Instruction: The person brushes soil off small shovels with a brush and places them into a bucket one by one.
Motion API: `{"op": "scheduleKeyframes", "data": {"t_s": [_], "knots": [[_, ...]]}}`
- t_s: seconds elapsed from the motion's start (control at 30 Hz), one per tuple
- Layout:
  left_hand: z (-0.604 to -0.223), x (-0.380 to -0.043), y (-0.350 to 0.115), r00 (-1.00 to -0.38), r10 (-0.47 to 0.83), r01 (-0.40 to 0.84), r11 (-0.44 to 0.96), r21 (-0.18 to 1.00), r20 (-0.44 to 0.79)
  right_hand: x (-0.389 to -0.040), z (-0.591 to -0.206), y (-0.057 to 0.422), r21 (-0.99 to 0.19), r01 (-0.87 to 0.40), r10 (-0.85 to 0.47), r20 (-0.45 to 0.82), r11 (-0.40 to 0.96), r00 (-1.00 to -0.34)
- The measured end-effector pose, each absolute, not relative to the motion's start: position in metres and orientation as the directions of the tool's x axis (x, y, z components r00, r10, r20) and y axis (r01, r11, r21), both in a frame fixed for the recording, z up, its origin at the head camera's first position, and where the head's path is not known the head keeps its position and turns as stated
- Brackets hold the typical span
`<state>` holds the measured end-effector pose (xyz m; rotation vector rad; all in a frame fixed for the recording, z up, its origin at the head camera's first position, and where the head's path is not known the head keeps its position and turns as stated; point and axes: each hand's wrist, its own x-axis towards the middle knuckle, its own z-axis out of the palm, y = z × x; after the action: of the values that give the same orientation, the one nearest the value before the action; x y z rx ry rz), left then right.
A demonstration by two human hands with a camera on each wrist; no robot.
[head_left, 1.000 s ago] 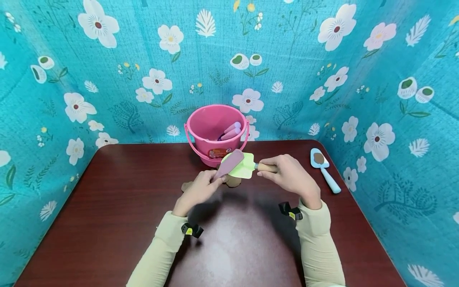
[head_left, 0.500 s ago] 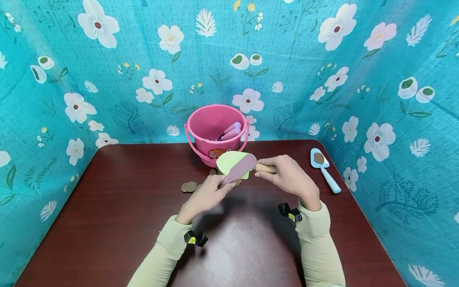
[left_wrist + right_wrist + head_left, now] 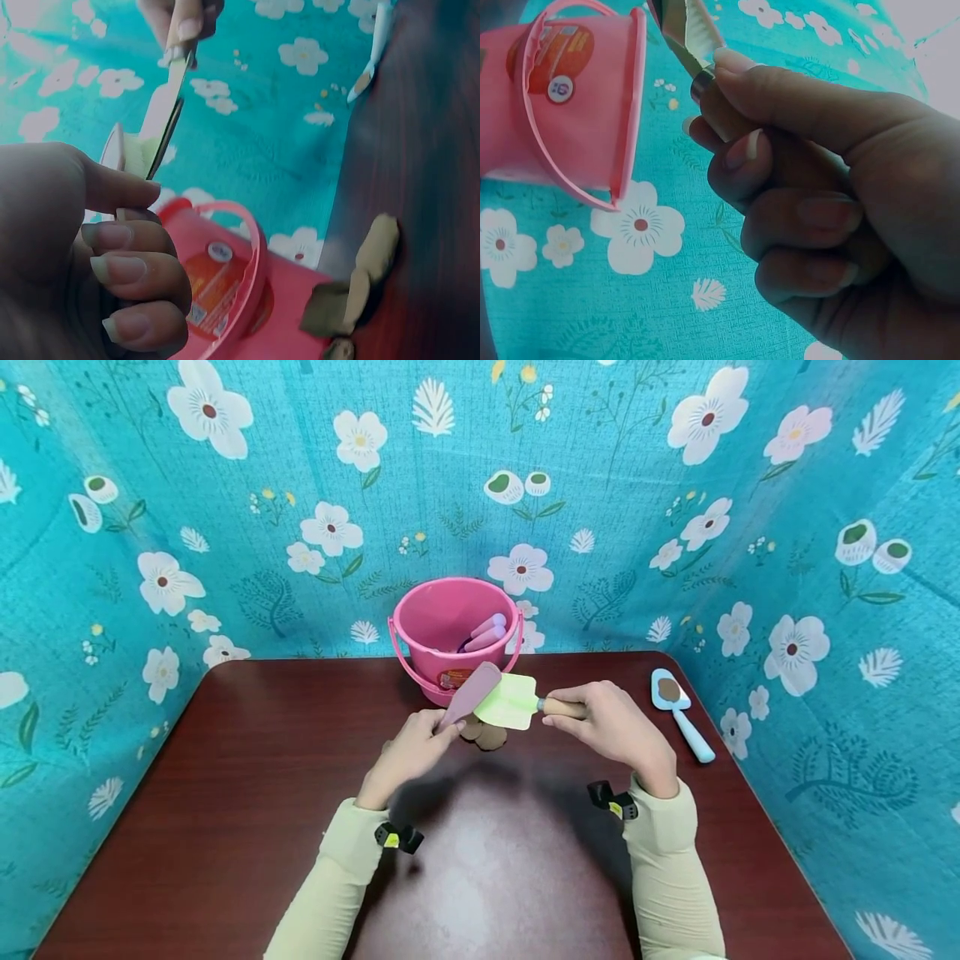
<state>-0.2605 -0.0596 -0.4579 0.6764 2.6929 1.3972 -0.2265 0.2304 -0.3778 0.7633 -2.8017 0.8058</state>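
My left hand [image 3: 408, 753] grips the narrow end of a flat mauve paddle-shaped tool [image 3: 471, 692], which slants up to the right. The wooden handle [image 3: 564, 707] of a lime-green garden trowel [image 3: 519, 693] is in my right hand [image 3: 617, 727], thumb lying along it in the right wrist view. The trowel's blade points left above the table, and the tool's broad end overlaps the blade's tip in the head view. Flat brown lumps [image 3: 491, 737] lie on the table under the two tools. My left fingers [image 3: 135, 270] are curled in the left wrist view.
A pink bucket [image 3: 423, 652] stands behind the tools against a flowered blue cloth [image 3: 300, 468]. Lilac and pink handles [image 3: 487, 638] stick up in it. At the right table edge lies a light-blue trowel [image 3: 693, 739] with a brown lump [image 3: 669, 690] on it.
The mauve tool slid right across the trowel blade up to near its handle, then came back left and up to the tip. The right hand stays almost in place.
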Motion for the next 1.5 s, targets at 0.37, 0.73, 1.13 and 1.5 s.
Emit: {"op": "scheduleKeyframes", "data": {"t_s": [0.37,0.73,1.13,1.5], "knots": [[-0.459,-0.263,-0.055,-0.897,0.412,0.361,0.474,0.803,0.160,-0.236,-0.384,0.233,-0.486,-0.480,-0.435,0.210,0.730,-0.876],[-0.466,-0.253,-0.040,-0.865,0.478,0.400,0.478,0.782,0.151,-0.239,-0.388,0.227,-0.478,-0.493,-0.449,0.212,0.727,-0.868],[-0.468,-0.272,-0.079,-0.943,0.319,0.273,0.567,0.777,0.098,-0.236,-0.391,0.235,-0.494,-0.386,-0.350,0.167,0.779,-0.922],[-0.451,-0.272,-0.094,-0.942,0.311,0.277,0.497,0.822,0.129,-0.244,-0.399,0.228,-0.445,-0.373,-0.346,0.143,0.814,-0.927]]}}
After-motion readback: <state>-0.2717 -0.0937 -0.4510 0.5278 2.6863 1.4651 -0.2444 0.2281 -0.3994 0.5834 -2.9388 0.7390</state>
